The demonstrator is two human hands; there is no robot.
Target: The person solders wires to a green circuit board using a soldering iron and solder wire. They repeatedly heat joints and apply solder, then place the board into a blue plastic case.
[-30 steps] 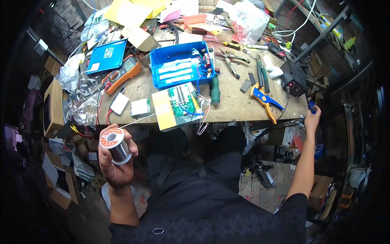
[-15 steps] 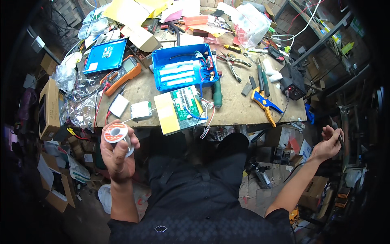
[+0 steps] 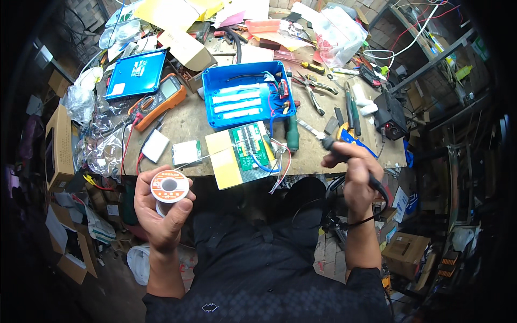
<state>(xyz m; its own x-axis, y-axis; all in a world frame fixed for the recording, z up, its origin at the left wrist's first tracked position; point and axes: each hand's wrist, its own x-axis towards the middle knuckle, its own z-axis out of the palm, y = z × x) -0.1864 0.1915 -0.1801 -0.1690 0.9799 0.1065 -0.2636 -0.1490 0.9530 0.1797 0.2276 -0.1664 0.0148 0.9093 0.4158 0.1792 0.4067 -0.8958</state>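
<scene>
It was an electronics workshop: a tan wooden table (image 3: 309,159) at upper centre carried an orange-and-grey multimeter (image 3: 156,102), a green rectangular circuit board (image 3: 249,144) and dark-handled metal pliers (image 3: 308,85); a white-and-orange cylindrical solder spool (image 3: 170,196) showed left of centre.

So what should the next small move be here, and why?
Probably move the soldering iron in the right hand toward the green circuit board: its tip is apart from the board, while the left hand holds the solder spool, its strand pointing that way.
</scene>
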